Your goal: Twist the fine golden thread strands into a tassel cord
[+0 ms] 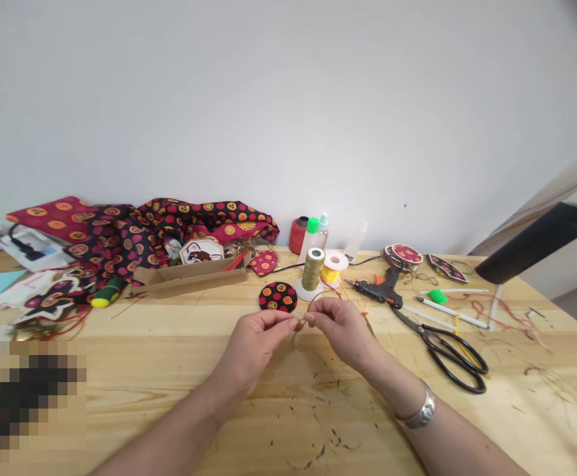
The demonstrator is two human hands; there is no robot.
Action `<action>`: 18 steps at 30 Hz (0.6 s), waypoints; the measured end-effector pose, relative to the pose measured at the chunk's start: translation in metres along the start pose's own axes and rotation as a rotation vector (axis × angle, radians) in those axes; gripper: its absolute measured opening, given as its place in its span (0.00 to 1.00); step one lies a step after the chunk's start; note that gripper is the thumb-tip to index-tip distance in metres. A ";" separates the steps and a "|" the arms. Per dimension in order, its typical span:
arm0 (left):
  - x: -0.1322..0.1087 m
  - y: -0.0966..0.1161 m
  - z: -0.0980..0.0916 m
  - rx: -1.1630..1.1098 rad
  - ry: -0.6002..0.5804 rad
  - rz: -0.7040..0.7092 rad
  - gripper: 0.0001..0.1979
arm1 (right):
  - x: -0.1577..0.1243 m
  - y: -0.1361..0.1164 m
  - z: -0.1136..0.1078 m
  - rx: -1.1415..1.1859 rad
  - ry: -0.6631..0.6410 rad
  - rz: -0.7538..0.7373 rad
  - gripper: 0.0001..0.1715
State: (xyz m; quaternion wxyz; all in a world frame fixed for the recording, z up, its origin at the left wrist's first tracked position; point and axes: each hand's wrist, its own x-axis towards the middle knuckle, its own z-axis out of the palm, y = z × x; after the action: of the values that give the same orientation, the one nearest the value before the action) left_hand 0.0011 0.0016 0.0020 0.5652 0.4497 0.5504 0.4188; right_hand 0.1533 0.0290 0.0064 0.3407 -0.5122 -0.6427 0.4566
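Note:
Over the middle of the wooden table, my left hand [256, 344] and my right hand [342, 330] meet fingertip to fingertip. Both are closed in a pinch on a thin olive cord [294, 338], which loops between them. Just beyond the fingers lies a round black fabric piece with red and yellow flowers [278, 297]. A spool of olive thread [313, 270] stands upright behind my right hand. Beside it is a spool of yellow cord [334, 266]. How the cord is twisted at the fingertips is too small to tell.
Black-handled scissors [454, 357] and a glue gun [384, 287] lie on the right, near white glue sticks [454, 312]. Patterned cloth [184, 221] is heaped at back left behind a cardboard tray [192, 281]. Bottles [310, 241] stand along the wall. Dark scraps litter the front.

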 end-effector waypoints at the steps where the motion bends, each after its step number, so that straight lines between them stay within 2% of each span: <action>1: 0.000 -0.001 0.000 -0.011 0.008 0.002 0.11 | 0.000 0.000 0.000 -0.017 0.008 -0.008 0.08; 3: 0.001 -0.003 -0.001 -0.043 0.007 -0.005 0.11 | -0.001 -0.001 0.001 -0.045 0.028 -0.039 0.08; 7: 0.001 -0.005 -0.002 -0.143 -0.104 -0.023 0.10 | -0.004 0.000 0.003 -0.070 0.061 -0.088 0.08; 12: 0.001 -0.004 -0.001 -0.125 -0.184 -0.034 0.09 | -0.005 0.002 0.003 -0.005 0.036 -0.105 0.07; 18: 0.000 -0.003 0.000 0.102 -0.121 0.067 0.09 | -0.001 0.002 0.002 0.102 0.013 -0.034 0.08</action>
State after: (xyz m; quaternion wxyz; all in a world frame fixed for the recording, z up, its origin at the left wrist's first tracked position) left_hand 0.0011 0.0007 -0.0004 0.5595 0.5207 0.5203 0.3809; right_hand 0.1523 0.0280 0.0040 0.3781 -0.4862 -0.6249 0.4797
